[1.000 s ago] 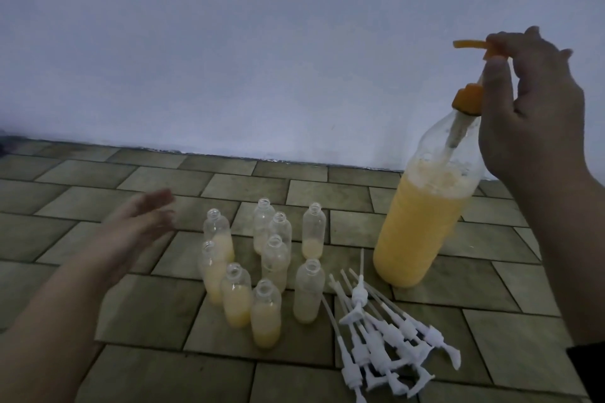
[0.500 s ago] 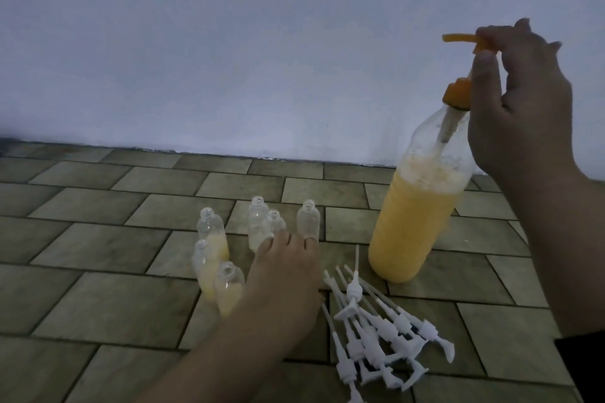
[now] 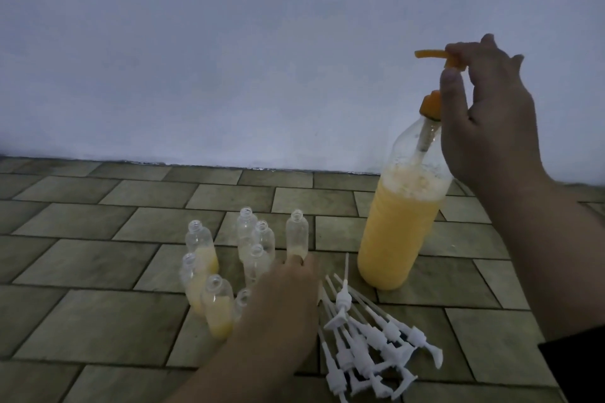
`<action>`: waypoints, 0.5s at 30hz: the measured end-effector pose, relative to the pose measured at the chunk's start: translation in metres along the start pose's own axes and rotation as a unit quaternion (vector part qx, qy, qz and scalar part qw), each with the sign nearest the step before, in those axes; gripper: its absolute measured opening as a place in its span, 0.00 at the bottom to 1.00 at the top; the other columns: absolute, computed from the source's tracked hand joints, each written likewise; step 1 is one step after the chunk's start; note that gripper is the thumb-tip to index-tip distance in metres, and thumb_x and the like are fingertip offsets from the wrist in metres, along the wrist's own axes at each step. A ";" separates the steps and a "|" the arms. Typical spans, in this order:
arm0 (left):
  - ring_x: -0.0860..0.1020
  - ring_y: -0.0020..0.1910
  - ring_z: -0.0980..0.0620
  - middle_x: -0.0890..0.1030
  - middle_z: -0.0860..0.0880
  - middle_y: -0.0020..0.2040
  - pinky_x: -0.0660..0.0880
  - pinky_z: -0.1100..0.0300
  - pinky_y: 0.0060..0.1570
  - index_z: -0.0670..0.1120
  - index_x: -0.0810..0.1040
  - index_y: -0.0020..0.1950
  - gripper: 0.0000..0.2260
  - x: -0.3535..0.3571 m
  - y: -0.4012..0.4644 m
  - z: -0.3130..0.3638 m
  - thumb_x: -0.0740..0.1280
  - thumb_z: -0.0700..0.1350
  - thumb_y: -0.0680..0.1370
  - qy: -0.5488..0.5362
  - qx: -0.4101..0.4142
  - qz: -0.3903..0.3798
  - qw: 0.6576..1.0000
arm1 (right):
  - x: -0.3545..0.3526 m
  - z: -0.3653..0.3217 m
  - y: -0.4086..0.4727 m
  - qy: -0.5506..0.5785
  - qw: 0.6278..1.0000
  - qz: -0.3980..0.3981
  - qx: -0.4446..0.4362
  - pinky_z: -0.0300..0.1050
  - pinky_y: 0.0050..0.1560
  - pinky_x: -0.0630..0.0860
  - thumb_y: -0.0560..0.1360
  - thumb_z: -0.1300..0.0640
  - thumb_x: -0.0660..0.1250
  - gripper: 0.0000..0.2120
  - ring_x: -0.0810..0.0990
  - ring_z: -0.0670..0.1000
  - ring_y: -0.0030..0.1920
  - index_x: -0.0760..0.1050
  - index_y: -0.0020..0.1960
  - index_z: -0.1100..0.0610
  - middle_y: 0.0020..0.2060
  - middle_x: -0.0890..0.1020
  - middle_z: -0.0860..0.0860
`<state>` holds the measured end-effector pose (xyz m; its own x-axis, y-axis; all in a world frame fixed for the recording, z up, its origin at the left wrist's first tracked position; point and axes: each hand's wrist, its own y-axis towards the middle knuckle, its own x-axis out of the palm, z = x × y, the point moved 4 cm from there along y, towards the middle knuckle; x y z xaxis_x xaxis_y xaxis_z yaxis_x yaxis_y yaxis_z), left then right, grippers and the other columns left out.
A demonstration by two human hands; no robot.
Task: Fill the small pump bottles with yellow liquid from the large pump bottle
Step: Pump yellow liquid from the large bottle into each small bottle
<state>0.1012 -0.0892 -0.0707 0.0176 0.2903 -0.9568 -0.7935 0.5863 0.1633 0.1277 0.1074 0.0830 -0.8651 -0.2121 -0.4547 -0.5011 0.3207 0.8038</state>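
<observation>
Low middle: left hand (image 3: 281,301) around small bottle (image 3: 258,263), grip hidden; light, tippy. Right hand (image 3: 484,114) pinching pump (image 3: 438,57).

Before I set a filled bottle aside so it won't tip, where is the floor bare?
Bare tiles lie left of the small bottles and behind them toward the wall. It is crowded between the left hand, white pump heads and large bottle.
</observation>
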 end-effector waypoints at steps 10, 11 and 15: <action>0.83 0.50 0.52 0.83 0.50 0.49 0.79 0.55 0.52 0.47 0.79 0.52 0.21 -0.103 0.044 0.002 0.74 0.56 0.64 -0.662 -0.029 0.140 0.736 | -0.001 0.004 0.006 -0.075 0.993 -0.065 -0.061 0.42 0.71 0.44 0.82 0.51 0.52 0.19 0.53 0.51 0.76 0.65 0.70 0.58 0.70 0.68 0.54; 0.83 0.49 0.51 0.83 0.49 0.49 0.79 0.54 0.52 0.46 0.78 0.52 0.17 -0.103 0.056 0.006 0.72 0.54 0.68 -0.697 -0.031 0.137 0.703 | 0.001 0.005 0.007 -0.073 0.994 -0.063 -0.059 0.41 0.71 0.43 0.82 0.51 0.52 0.19 0.53 0.52 0.76 0.65 0.70 0.58 0.70 0.68 0.54; 0.79 0.47 0.52 0.80 0.48 0.52 0.77 0.55 0.51 0.44 0.74 0.58 0.17 -0.105 0.100 0.024 0.62 0.56 0.78 -0.591 0.014 0.157 0.791 | 0.002 0.002 0.006 -0.065 0.996 -0.053 -0.044 0.41 0.71 0.44 0.82 0.51 0.52 0.19 0.52 0.50 0.75 0.65 0.70 0.57 0.71 0.67 0.54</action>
<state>0.0347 -0.0429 0.0515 0.3913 0.9200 0.0236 -0.8587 0.3558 0.3689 0.1234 0.1108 0.0859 -0.8061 -0.1179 -0.5799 -0.5907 0.2197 0.7764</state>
